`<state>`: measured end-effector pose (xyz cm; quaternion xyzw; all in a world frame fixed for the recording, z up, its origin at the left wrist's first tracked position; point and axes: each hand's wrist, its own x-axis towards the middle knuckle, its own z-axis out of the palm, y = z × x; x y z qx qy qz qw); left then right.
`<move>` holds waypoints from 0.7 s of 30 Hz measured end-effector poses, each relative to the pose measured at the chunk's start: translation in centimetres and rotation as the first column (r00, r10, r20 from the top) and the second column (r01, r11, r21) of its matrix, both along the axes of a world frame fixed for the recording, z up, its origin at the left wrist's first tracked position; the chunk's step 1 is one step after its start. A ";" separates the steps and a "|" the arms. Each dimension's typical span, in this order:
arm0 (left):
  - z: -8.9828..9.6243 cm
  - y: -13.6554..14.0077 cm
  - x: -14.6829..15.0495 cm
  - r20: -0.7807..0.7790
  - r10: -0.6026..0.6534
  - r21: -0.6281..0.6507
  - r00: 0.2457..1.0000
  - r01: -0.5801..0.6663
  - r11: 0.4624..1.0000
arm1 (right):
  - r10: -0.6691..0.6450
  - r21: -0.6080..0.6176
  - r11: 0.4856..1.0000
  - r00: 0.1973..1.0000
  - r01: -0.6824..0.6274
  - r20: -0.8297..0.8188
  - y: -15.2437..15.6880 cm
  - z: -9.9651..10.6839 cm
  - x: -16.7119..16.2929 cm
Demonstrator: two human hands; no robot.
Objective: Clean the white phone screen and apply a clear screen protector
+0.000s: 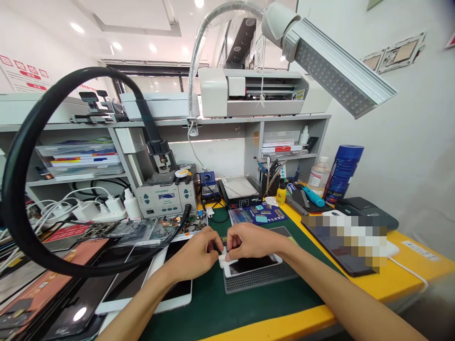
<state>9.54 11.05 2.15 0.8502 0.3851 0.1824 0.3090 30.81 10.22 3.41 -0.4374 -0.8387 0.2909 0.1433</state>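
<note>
A white-framed smartphone (254,264) with a dark screen lies face up on a grey perforated mat (245,285). At its left end is a small crumpled white wipe (223,261). My right hand (250,240) comes over that end of the phone, its fingers curled and pinching the wipe against the edge. Facing it, my left hand (199,253) is closed too, thumb and index fingertips at the wipe's left side. The fingertips partly hide the phone's left end, so the exact grip is hard to see.
Left of the green mat (209,310) lie a white tablet (174,299) and several other devices. A thick black hose (17,222) loops in front from the hot-air station (165,196). A lamp (341,66) hangs overhead. A dark tablet (327,241) lies at right.
</note>
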 end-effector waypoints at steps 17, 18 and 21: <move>-0.3 0.1 0.1 0.023 0.055 -0.006 0.998 -0.055 0.998 | 0.030 0.005 1.000 0.997 -0.030 0.067 0.5 -0.5 0.0; -0.3 0.1 0.0 0.026 0.054 -0.007 0.998 -0.054 0.999 | 0.022 0.013 1.000 0.998 -0.022 0.060 0.6 -0.6 0.0; -0.5 0.3 -0.1 0.026 0.041 -0.002 0.999 -0.041 0.999 | 0.005 0.031 0.999 0.996 -0.008 0.088 0.5 -0.6 -0.2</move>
